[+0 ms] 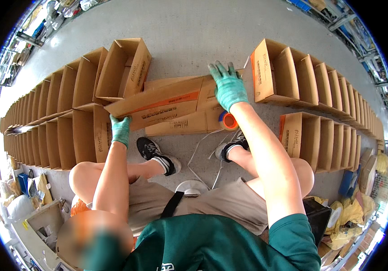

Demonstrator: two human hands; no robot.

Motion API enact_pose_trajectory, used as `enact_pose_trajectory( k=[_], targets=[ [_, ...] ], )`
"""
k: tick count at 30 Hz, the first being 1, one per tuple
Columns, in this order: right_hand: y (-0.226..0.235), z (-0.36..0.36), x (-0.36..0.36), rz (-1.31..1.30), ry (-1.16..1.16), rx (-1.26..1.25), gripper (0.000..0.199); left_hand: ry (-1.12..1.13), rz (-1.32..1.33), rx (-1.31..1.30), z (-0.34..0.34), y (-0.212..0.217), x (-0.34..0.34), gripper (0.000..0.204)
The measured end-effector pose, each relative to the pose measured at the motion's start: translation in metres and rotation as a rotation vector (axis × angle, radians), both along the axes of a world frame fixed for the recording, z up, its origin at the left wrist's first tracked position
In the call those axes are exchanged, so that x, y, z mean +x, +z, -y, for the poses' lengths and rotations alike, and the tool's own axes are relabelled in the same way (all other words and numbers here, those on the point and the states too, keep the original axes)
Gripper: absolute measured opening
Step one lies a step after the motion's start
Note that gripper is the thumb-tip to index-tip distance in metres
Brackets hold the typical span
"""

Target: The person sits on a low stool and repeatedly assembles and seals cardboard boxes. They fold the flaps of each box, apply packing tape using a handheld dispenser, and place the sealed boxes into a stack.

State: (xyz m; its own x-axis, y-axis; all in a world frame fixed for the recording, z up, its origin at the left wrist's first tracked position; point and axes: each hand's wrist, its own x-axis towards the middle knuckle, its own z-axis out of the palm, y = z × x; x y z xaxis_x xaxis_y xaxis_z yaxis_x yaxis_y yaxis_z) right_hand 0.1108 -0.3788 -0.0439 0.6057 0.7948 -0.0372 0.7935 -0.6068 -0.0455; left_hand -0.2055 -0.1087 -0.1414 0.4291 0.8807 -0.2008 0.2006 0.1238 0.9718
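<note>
Plainly, the biggest hazard lay in the long rows of open cardboard boxes (54, 122) standing edge to edge on the concrete floor (194, 31): a wide swing of the flat carton (158, 103) could, I judged, have knocked the nearest ones out of line. The carton itself was brown with an orange stripe, still flattened, held tilted above the shoes (158, 156). The left hand (121, 130), in a green glove, was clamped on its lower left corner; the right hand (228, 86) lay spread flat on its upper right end, fingers apart, pressing rather than gripping. Such a loose hold might have let it slip. An orange tape roll (228, 121) sat just below the right wrist, and loose white strapping (198, 156) by the feet could have snagged.
</note>
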Motion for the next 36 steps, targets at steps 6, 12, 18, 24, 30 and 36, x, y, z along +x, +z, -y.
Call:
enact_pose_trajectory(
  k=[6, 12, 18, 24, 30, 36],
  targets=[
    [-0.009, 0.020, -0.044, 0.003, 0.116, 0.037, 0.082, -0.024, -0.180, 0.177, -0.007, 0.064, 0.004, 0.044],
    [-0.016, 0.041, -0.052, 0.083, 0.228, 0.065, 0.083, -0.148, -0.716, 0.353, -0.002, 0.090, -0.006, 0.046],
    [-0.022, 0.053, -0.058, 0.042, 0.245, 0.235, 0.074, -0.214, -0.976, 0.573, -0.004, 0.104, 0.005, 0.051],
    [-0.030, 0.058, -0.049, -0.037, 0.286, 0.344, 0.062, -0.274, -0.887, 0.687, 0.009, 0.112, 0.016, 0.041],
    [0.020, 0.049, -0.046, -0.428, 0.278, 0.580, 0.018, -0.275, -0.674, 0.753, 0.007, 0.095, 0.018, 0.026],
    [0.019, 0.057, -0.024, -0.602, 0.329, 0.295, 0.018, -0.518, -0.995, 0.725, 0.032, 0.100, 0.061, 0.029]
  ],
)
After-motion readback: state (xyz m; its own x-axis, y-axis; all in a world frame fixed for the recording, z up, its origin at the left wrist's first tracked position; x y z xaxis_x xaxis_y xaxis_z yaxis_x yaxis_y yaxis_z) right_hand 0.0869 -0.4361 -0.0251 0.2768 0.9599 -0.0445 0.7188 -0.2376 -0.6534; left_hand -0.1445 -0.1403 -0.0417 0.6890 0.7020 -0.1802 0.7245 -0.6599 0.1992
